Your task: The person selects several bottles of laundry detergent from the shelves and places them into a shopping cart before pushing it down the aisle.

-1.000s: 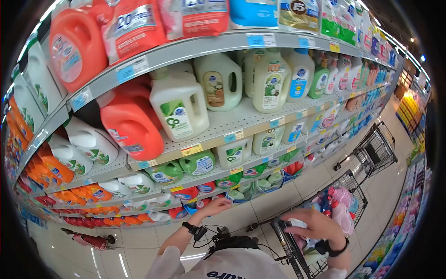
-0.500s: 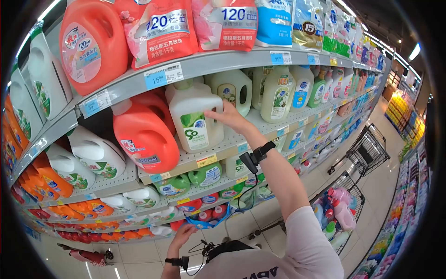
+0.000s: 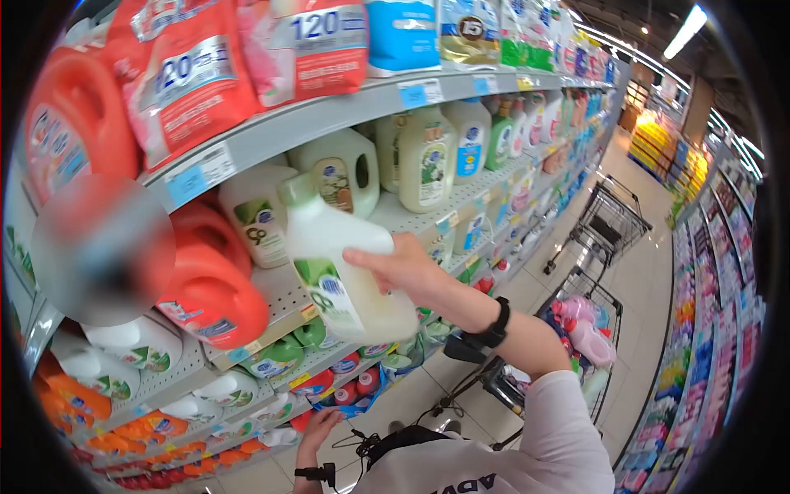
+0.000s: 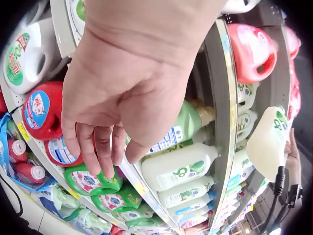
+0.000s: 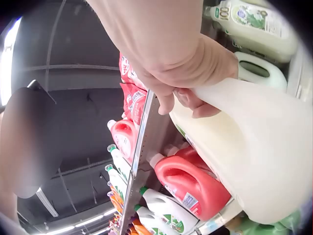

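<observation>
My right hand [image 3: 401,268] grips the handle of a large cream laundry detergent bottle [image 3: 362,300] with a green-and-white label. The bottle is tilted in front of the shelf, its cap toward the upper left. In the right wrist view my fingers [image 5: 193,104] curl round the handle of the same detergent bottle [image 5: 266,142]. A matching bottle [image 3: 253,216] stands behind it on the shelf, beside a leaning red bottle [image 3: 216,300]. Low down, my left hand [image 3: 319,428] holds nothing; in the left wrist view its fingers [image 4: 103,147] hang loosely before the lower shelves.
Shelf edges with price tags [image 3: 202,174] run along the left. Red detergent bags [image 3: 185,90] stand on the shelf above. To the right is a shopping cart [image 3: 607,380] holding pink bottles [image 3: 588,333], with another cart [image 3: 609,222] beyond it. Cables hang near my waist.
My right hand moved from the cart to the shelf, took hold of the detergent bottle and lifted it off toward me, tilting it. My left hand stays low.
</observation>
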A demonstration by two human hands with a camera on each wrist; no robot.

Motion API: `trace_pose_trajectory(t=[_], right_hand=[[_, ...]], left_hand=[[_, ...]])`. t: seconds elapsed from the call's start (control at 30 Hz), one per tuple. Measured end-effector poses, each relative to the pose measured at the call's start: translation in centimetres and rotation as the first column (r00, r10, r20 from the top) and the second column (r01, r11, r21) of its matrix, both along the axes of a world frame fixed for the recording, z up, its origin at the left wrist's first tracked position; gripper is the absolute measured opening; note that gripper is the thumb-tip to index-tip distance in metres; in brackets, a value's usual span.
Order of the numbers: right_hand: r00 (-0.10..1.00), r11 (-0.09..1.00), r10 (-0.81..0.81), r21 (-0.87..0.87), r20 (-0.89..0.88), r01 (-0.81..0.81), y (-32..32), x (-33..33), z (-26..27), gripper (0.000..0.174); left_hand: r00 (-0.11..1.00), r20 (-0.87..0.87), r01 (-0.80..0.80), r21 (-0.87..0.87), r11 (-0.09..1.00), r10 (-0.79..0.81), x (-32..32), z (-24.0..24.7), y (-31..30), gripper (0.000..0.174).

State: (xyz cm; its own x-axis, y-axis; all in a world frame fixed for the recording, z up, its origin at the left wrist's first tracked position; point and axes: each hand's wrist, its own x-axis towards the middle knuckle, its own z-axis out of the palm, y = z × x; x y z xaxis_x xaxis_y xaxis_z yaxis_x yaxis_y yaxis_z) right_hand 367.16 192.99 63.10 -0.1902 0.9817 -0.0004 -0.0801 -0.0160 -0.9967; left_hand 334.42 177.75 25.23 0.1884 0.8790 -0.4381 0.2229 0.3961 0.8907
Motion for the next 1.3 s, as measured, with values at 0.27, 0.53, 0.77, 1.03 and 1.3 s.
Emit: trace_pose_trajectory(t=[0.27, 0.53, 0.77, 1.03, 1.3], right_hand=[[0.926, 0.985, -0.162, 0.002, 0.341, 0.171, -12.1, 11.8, -0.7, 0.045], [0.592, 0.611, -0.758, -0.017, 0.273, 0.791, -22.6, 27.3, -0.9, 0.037], [0.224, 0.253, -0.953, 0.134, 0.202, 0.958, -29.3, 43.2, -4.9, 0.023], [0.028, 0.065, -0.938, 0.097, 0.345, 0.993, -28.6, 60.2, -19.2, 0.03], [-0.102, 0.374, -0.697, 0.481, 0.71, 0.793, -23.0, 64.6, -33.5, 0.039]], left_hand=[[0.944, 0.108, 0.308, 0.054, 0.95, -0.312, 6.7, -0.8, 6.0, 0.037], [0.858, 0.039, 0.514, -0.085, 0.854, -0.513, 14.4, -5.1, 9.8, 0.034], [0.792, 0.043, 0.609, -0.115, 0.785, -0.608, 18.4, -7.2, 9.3, 0.033], [0.806, -0.111, 0.555, -0.199, 0.808, -0.581, 21.1, -7.0, 6.2, 0.034], [0.846, -0.22, 0.426, -0.269, 0.864, -0.485, 22.6, -5.3, 1.8, 0.033]])
